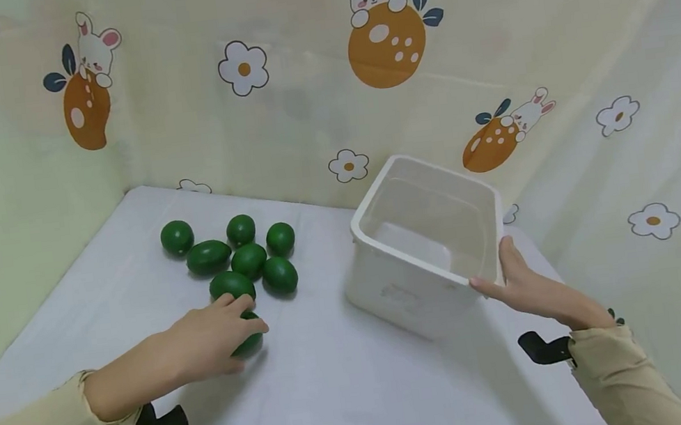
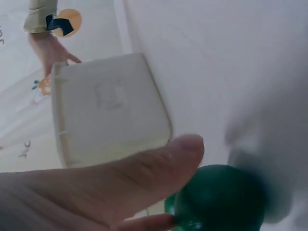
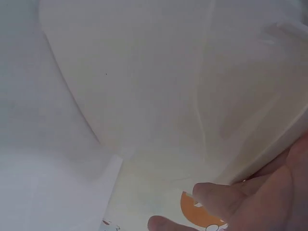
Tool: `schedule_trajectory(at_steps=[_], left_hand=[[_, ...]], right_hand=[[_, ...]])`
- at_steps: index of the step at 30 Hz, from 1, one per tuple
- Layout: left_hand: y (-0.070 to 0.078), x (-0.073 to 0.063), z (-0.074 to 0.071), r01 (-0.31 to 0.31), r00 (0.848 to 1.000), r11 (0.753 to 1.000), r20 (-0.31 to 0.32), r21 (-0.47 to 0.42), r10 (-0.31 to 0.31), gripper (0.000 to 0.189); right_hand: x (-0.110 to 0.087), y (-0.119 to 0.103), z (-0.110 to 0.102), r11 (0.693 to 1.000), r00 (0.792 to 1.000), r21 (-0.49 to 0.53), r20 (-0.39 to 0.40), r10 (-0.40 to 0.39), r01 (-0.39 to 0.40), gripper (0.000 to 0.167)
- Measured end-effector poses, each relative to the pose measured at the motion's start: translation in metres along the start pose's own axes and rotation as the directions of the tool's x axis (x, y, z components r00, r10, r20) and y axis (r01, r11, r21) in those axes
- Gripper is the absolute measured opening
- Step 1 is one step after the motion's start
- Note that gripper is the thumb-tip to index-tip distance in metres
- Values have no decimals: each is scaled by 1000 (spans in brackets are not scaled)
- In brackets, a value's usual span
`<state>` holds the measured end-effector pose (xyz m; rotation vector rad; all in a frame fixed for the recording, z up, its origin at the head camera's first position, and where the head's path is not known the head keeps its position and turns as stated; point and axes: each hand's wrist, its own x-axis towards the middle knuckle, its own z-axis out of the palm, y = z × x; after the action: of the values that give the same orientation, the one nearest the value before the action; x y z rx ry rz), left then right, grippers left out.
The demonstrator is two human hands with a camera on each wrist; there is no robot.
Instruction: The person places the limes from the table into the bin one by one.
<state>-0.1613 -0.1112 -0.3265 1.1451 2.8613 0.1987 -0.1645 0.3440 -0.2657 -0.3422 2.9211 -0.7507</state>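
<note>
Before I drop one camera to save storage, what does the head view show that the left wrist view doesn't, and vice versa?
Head only: the inside of the white bin and all eight green fruits together.

Left wrist only: a close thumb-side look at the fruit that the left grip mostly covers from above.

Both: left grip, right grip at the bin's rim, the bin's outer wall, tabletop, printed curtain.

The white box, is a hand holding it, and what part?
Yes: the right hand holds the white box by its rim, at the near right corner.
</note>
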Motion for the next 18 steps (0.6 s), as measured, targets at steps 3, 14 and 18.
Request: schedule_trajectory(at_steps=[3,14,18], left_hand=[[0,2,7,-8,1000,1000,-4,19,8,46],[2,8,16,-45,998,994,-50,100,50,46],[0,13,15,-80,994,989,-64,125,89,43]], right_hand=[[-2,1,0,999,1000,22,16,26,-26,93],[-1,0,-8,993,986,16,118,115,-118,111],[-2,6,-10,995,987,41,136,83,-89,106]])
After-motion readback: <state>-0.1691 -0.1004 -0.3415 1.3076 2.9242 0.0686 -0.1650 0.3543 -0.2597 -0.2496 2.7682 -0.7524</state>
